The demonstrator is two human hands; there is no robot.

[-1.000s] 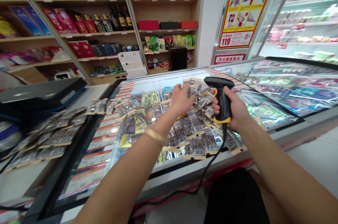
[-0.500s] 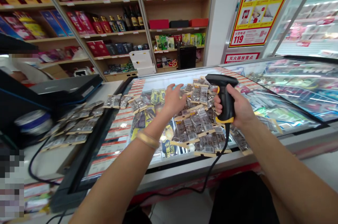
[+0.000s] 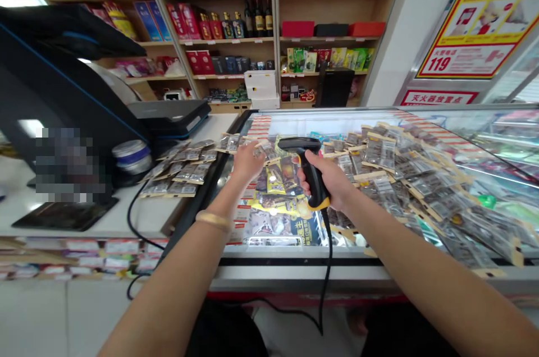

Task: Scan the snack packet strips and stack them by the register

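My right hand (image 3: 330, 180) is closed round the grip of a black and yellow barcode scanner (image 3: 312, 169), its head pointing left and its cable hanging down. Further left, my left hand (image 3: 247, 161), with a gold bangle at the wrist, has its fingers bent over a small clear snack packet (image 3: 266, 150) at the left side of the glass counter top (image 3: 295, 117). The fingertips are partly hidden. A large heap of similar brown-filled packets (image 3: 421, 177) spreads to the right of the scanner. Another group of packets (image 3: 185, 169) lies to the left, on the white counter.
A black checkout terminal (image 3: 71, 82) and a round tub with a blue band (image 3: 131, 158) stand at left. Yellow packaged goods (image 3: 278, 177) show beneath the glass. The scanner cable (image 3: 326, 267) loops below the counter edge. Shelves of boxes and bottles (image 3: 256, 20) line the back.
My left hand has moved left, from beside the heap to the packets at the left side of the glass. The scanner has come left too, held throughout. The view has turned left.
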